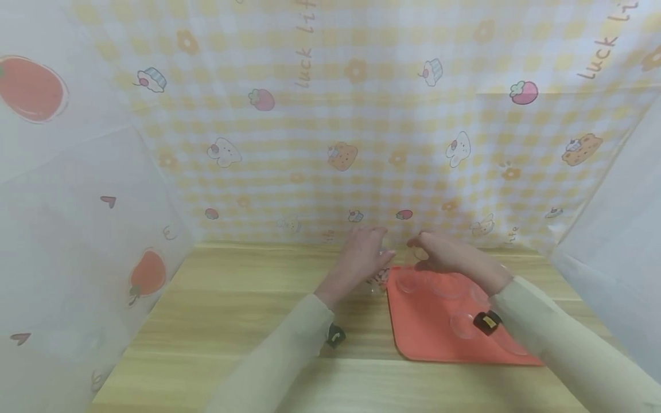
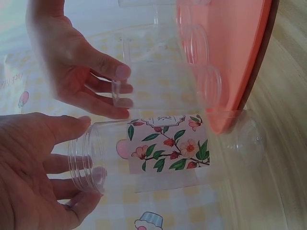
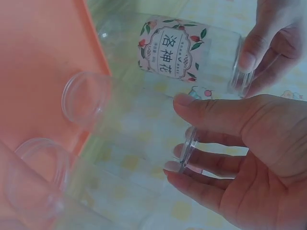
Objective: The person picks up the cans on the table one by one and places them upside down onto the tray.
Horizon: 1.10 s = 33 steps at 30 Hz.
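Observation:
My left hand (image 1: 361, 252) grips the threaded neck of a clear jar (image 2: 220, 148) that stands upright on the table, just left of the tray. A pink floral label (image 3: 169, 51) wraps the jar, and no lid shows on its mouth. My right hand (image 1: 446, 255) holds a clear cup (image 2: 158, 86) by its upper rim, thumb on one side and fingers on the other. The cup's round base (image 3: 79, 100) overlaps the near corner of the red tray (image 1: 423, 338). Both hands are close together, with the cup right beside the jar.
Several more clear round cups, one of them (image 1: 463, 324) near the tray's middle, stand on the red tray. Wooden tabletop (image 1: 232, 310) stretches to the left. A yellow checked cloth (image 1: 310, 126) hangs close behind the hands, with white cloth (image 1: 77, 258) at the left side.

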### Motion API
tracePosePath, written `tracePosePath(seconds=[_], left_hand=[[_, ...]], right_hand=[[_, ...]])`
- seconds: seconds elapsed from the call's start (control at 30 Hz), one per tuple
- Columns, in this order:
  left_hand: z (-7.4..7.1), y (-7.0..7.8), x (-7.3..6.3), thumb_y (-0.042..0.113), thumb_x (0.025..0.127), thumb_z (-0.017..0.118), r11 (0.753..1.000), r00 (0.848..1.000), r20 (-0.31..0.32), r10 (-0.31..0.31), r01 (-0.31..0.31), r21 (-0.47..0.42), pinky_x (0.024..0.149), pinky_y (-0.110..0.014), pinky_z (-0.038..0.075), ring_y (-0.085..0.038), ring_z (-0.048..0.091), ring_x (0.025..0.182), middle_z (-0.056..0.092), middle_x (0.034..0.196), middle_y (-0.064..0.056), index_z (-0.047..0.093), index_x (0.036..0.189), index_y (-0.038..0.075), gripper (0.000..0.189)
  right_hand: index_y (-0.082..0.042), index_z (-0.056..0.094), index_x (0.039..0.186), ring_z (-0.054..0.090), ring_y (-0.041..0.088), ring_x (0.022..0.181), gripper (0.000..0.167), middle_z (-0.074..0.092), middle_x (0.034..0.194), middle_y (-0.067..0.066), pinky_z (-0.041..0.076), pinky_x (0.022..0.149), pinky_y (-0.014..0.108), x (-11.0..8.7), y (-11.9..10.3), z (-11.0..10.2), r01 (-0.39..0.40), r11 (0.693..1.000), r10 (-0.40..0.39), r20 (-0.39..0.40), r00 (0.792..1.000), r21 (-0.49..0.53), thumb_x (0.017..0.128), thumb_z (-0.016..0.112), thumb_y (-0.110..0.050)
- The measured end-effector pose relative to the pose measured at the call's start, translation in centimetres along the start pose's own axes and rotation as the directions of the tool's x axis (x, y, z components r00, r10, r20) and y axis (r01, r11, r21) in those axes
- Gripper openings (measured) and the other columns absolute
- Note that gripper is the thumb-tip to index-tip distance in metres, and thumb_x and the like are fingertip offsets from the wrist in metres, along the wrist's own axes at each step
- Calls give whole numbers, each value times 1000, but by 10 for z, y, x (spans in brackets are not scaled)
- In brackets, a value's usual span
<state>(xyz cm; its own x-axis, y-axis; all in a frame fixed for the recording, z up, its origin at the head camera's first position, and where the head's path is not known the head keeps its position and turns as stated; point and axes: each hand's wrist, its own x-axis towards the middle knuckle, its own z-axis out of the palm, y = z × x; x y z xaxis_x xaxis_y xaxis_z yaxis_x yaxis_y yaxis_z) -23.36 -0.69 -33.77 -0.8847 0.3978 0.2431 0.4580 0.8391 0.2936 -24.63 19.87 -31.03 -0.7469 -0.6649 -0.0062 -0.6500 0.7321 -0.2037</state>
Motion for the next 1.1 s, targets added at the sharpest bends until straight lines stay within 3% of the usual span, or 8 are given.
tracePosePath(seconds=[0.23, 0.57, 0.73, 1.1], left_hand=[[-1, 2, 0, 38, 98, 69, 1000, 1000, 13, -18, 17, 17, 114, -39, 32, -24, 51, 130, 60, 139, -8, 58, 141, 7, 55], [-1, 1, -2, 38, 98, 68, 1000, 1000, 2, -15, 15, -4, 114, -39, 33, -25, 50, 131, 59, 139, -9, 57, 141, 7, 55], [-1, 1, -2, 38, 98, 69, 999, 1000, 4, -31, 31, -15, 113, -38, 35, -26, 49, 131, 58, 140, -9, 56, 143, 7, 56], [1, 0, -1, 38, 98, 69, 1000, 1000, -1, -2, 2, 20, 113, -39, 35, -26, 51, 130, 60, 139, -9, 57, 142, 7, 55]], right_hand=[[12, 64, 119, 61, 45, 112, 47, 66, 119, 27, 54, 94, 52, 8, 4, 8, -30, 999, 31, 32, 999, -16, 81, 84, -6], [14, 57, 128, 60, 45, 115, 49, 61, 123, 30, 52, 97, 51, 12, 1, 12, -54, 997, 58, 84, 995, -57, 88, 78, -6], [14, 57, 127, 61, 44, 111, 50, 63, 120, 29, 54, 94, 50, 11, 2, 14, -25, 996, 30, 66, 997, -84, 88, 78, -8], [15, 48, 138, 56, 48, 119, 69, 57, 129, 35, 49, 99, 55, 11, 5, 12, -48, 999, 48, 70, 996, 4, 86, 82, -13]])
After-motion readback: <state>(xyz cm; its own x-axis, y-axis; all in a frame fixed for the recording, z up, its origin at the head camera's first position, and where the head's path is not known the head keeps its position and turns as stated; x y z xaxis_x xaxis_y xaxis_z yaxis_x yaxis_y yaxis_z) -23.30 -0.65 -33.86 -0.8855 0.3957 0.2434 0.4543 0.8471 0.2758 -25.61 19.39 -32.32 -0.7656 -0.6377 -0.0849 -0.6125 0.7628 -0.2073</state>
